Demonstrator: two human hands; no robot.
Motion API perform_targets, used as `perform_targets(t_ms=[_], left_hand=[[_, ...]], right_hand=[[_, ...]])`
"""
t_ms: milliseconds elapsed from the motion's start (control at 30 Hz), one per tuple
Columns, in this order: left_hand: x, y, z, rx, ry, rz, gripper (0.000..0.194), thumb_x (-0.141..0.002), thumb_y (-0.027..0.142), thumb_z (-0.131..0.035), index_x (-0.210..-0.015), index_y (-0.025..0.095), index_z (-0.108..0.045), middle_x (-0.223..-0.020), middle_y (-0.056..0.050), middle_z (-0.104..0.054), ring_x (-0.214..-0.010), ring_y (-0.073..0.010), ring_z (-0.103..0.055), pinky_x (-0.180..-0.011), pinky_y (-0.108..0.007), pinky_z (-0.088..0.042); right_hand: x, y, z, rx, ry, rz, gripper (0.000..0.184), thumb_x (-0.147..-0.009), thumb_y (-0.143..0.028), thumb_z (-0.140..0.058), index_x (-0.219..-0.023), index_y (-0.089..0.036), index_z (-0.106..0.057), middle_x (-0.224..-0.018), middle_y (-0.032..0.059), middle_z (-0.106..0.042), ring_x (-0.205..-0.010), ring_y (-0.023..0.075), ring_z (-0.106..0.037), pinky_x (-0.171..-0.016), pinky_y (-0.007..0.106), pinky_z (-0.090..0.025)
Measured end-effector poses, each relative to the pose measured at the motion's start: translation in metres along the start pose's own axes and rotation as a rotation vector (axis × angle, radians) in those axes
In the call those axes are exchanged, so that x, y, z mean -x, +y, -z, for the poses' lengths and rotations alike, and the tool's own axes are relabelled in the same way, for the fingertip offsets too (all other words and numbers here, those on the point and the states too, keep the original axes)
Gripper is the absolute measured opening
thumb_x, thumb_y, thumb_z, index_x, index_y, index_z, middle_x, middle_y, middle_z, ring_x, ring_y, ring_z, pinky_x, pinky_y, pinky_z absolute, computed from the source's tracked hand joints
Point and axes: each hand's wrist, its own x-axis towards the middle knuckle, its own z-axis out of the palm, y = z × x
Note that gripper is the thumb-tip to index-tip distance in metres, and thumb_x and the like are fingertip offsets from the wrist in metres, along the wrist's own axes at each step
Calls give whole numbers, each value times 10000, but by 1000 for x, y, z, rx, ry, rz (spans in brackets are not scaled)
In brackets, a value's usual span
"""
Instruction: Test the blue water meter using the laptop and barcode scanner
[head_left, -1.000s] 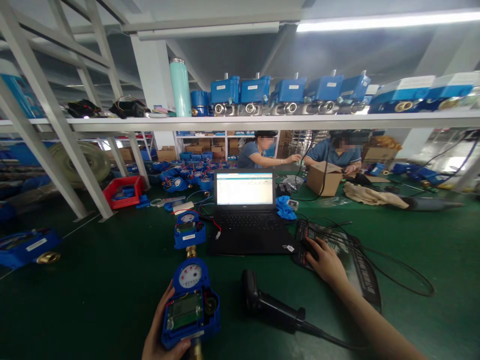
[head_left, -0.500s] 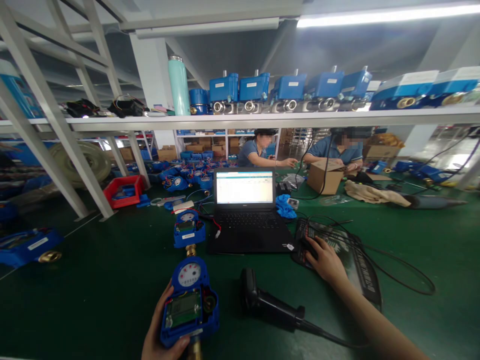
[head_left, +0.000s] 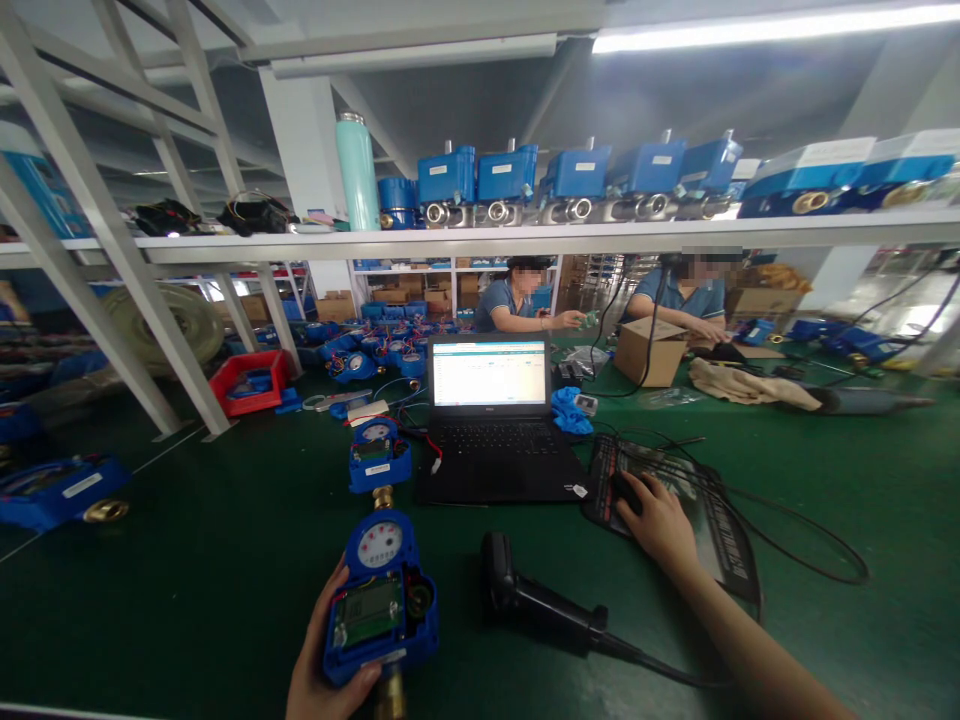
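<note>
My left hand (head_left: 324, 655) is wrapped round the lower left side of a blue water meter (head_left: 382, 600), whose open housing shows a round dial, a small display and wires. A second water meter (head_left: 379, 460) lies just beyond it. On a dark patterned mouse pad (head_left: 716, 530), my right hand (head_left: 664, 525) is closed over a black computer mouse (head_left: 628, 490). Between my hands rests a black barcode scanner (head_left: 536, 605), touched by neither. Behind it stands an open laptop (head_left: 491, 420) with a lit screen showing a table-like page.
A red bin (head_left: 251, 383) and another blue meter (head_left: 64, 492) are at the left. Overhead, a shelf (head_left: 495, 238) carries blue meters and a teal flask (head_left: 358, 172). Across the bench, two people work near a cardboard box (head_left: 649, 352). Cables loop at the right.
My right hand and the mouse have shifted slightly right on the pad. The laptop page has changed. Across the bench, one person's hand now holds out a small green part.
</note>
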Motion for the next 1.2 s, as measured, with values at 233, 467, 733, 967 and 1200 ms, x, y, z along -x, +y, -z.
perform_targets(t_ms=[233,467,733,967,1200], left_hand=[[-3,-7,3,9,-23,-59,1042,-475,568,-851,-1353,251,-388,-1547,-99,-241,-1318,-477,-344,-939,-557,-540],[-2,-8,2,12,-3,-72,986,-486,532,-853,-1329,268,-415,-1549,-84,-245,-1333,-476,-328,-883,-531,-576],[-6,-11,5,-16,-29,-78,986,-504,540,-845,-1342,270,-399,-1543,-82,-243,-1310,-441,-373,-845,-463,-595],[-11,-25,8,40,-66,-216,866,-568,464,-843,-1308,250,-445,-1504,-83,-298,-1312,-376,-397,-935,-408,-558],[-19,-36,12,34,-143,-384,785,-611,376,-846,-1301,266,-487,-1490,-92,-341,-1336,-353,-396,-1103,-480,-405]], right_hand=[[0,-3,4,10,-12,-12,445,-887,-335,-475,-1259,-130,-605,-1281,189,-533,-1055,353,-562,-924,464,-499],[0,-3,3,16,-15,-13,448,-883,-354,-462,-1256,-151,-605,-1288,169,-532,-1052,340,-562,-931,472,-498],[0,-4,4,-41,-40,-5,507,-873,-392,-407,-1262,-133,-604,-1312,184,-520,-1079,368,-557,-900,492,-511],[10,-34,29,-228,204,103,563,-893,-492,-375,-1251,-105,-572,-1301,210,-527,-1269,398,-418,-1044,578,-389],[98,-132,65,-389,-410,420,589,-794,-377,-584,-1346,-186,-505,-1101,121,-659,-987,310,-634,-843,439,-552]])
